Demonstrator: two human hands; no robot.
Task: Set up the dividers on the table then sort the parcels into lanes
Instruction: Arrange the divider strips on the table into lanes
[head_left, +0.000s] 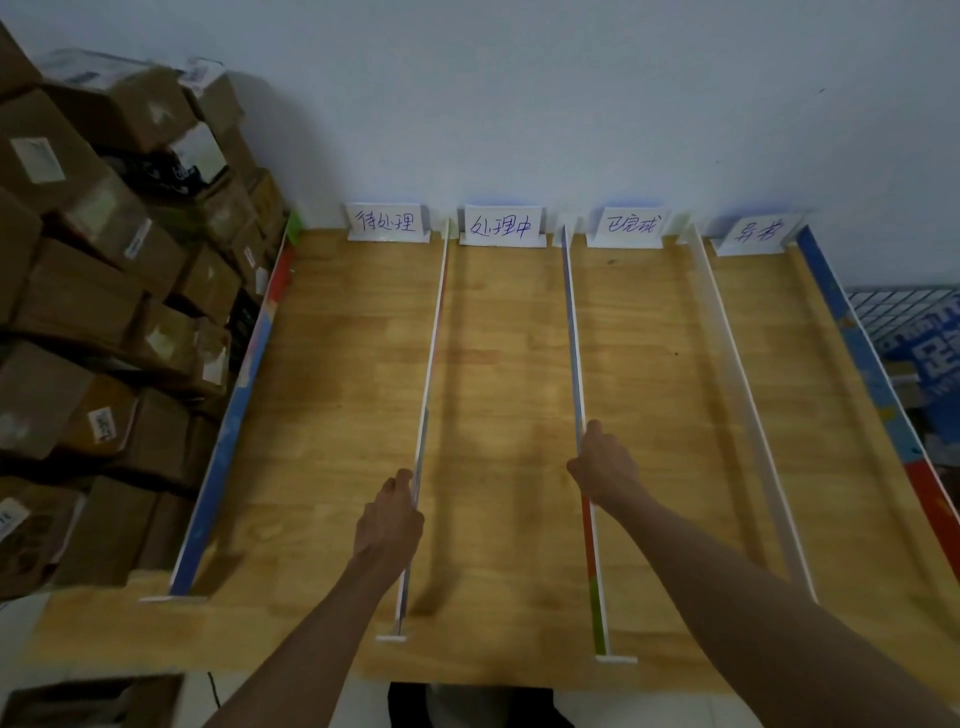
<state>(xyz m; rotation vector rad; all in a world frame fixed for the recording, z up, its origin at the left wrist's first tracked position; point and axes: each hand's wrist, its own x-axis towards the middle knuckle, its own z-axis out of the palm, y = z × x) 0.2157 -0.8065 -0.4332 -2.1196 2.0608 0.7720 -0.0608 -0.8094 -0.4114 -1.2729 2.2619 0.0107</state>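
Five dividers stood on edge on the wood bench (332, 332), thin white boards running from 6 toward 12 o'clock, some w/ coloured print: left edge divider (228, 415) (blue face, red/green at far end), second divider (434, 332), third divider (574, 332) (red and green strip near its close end), plain white fourth divider (737, 374), right edge divider (862, 364) in blue w/ red near the 4 o'clock end. Together they made 4 lanes, none holding parcels. Small white feet showed at the near ends of the first 3.

Left hand (389, 519) was closed around the top edge of the second divider at approx 7 o'clock, fingers curled over it. Right hand (602, 462) pinched the top edge of the third divider, thumb on one side, fingers on the other.

At 12 o'clock, 4 white label cards (387, 222) w/ handwritten characters stood against the wall (519, 104), one per lane.

At 9 o'clock, a tall stack of brown cardboard parcels (104, 291) crowded just beside the left edge divider (too many to count). At 3 o'clock, a wire rack (904, 306) w/ blue packaging sat off the bench.
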